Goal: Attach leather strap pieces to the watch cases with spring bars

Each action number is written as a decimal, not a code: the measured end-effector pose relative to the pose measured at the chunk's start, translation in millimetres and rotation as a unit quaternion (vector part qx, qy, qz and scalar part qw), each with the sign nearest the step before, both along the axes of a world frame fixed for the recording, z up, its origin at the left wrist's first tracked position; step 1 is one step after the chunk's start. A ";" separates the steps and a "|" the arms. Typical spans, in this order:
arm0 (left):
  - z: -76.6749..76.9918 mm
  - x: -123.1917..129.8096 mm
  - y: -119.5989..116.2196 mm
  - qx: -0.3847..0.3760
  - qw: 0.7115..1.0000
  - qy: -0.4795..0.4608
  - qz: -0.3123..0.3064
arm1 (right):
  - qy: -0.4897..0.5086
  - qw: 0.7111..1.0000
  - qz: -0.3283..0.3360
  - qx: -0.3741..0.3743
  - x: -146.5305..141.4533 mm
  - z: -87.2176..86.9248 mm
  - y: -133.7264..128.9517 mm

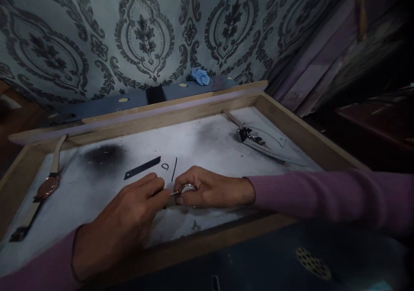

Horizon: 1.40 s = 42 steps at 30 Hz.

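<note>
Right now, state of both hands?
Left hand: fingers curled closed; can't tell what they grip.
Right hand: closed, holding a silver-rimmed watch.

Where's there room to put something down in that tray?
On the white bottom between the blade and back wall, or between the brown watch and left hand. It's crowded around the right hand with its silver watch, and near the back-right strap.

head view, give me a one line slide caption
Left hand beside right hand, which holds a round metal-rimmed piece over a wooden-framed tray, a dark flat strip lying beyond.
</note>
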<state>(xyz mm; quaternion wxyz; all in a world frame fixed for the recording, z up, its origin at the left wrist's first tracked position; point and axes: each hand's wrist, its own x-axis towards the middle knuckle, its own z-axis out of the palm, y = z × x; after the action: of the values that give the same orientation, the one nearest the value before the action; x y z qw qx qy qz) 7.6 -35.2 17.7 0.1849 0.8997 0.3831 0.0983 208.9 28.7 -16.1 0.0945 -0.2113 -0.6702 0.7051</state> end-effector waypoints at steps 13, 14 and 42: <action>-6.0 -3.4 -11.1 0.183 0.982 0.030 -0.034 | 0.011 0.998 -0.001 -0.058 0.6 0.6 1.9; -6.0 -3.5 -11.1 0.199 0.979 0.030 -0.034 | 0.010 0.998 0.000 -0.065 0.6 0.7 2.2; -4.9 -15.7 13.2 0.146 0.981 -0.030 0.123 | 0.014 0.997 -0.022 -0.074 -1.0 -1.9 3.7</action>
<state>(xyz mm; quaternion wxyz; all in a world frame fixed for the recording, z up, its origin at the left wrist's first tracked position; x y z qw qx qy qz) -8.1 -22.1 12.8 0.0495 0.8595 0.4669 0.2020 207.9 32.3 -18.0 0.1034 -0.2221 -0.6103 0.7533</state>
